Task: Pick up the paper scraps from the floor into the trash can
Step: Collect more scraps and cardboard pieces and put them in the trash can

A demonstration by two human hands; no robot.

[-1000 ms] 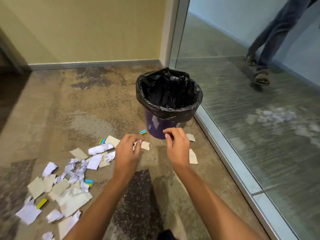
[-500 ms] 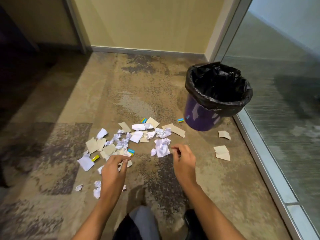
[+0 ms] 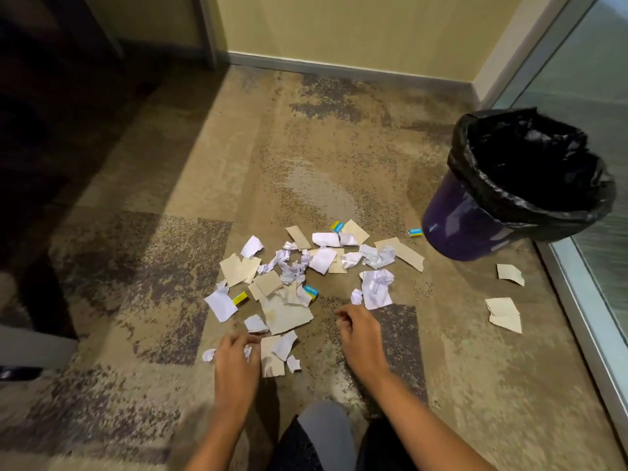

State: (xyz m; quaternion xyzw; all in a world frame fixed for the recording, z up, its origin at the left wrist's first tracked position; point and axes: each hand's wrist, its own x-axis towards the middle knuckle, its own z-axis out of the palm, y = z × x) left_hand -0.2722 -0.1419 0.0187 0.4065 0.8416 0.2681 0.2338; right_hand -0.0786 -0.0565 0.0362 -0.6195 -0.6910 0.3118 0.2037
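Observation:
Several white and beige paper scraps (image 3: 289, 311) lie scattered on the carpet in the middle, with a few small blue-and-yellow pieces (image 3: 311, 291) among them. The purple trash can (image 3: 453, 220) with a black liner stands at the right, beyond the pile. My left hand (image 3: 234, 365) is down at the pile's near edge, its fingers curled around a small crumpled white scrap (image 3: 247, 352). My right hand (image 3: 360, 338) hovers just short of a crumpled white sheet (image 3: 375, 288), fingers loosely curled and holding nothing.
Two beige scraps (image 3: 504, 314) lie apart at the right, near the metal floor rail (image 3: 577, 311) of a glass wall. A yellow wall with a baseboard (image 3: 339, 68) closes the back. Dark furniture (image 3: 34, 147) fills the left. My knee (image 3: 323, 433) is at the bottom.
The view has swung left and down, so the can now sits at the far right. Both hands have come down from beside the can to the near edge of the scrap pile.

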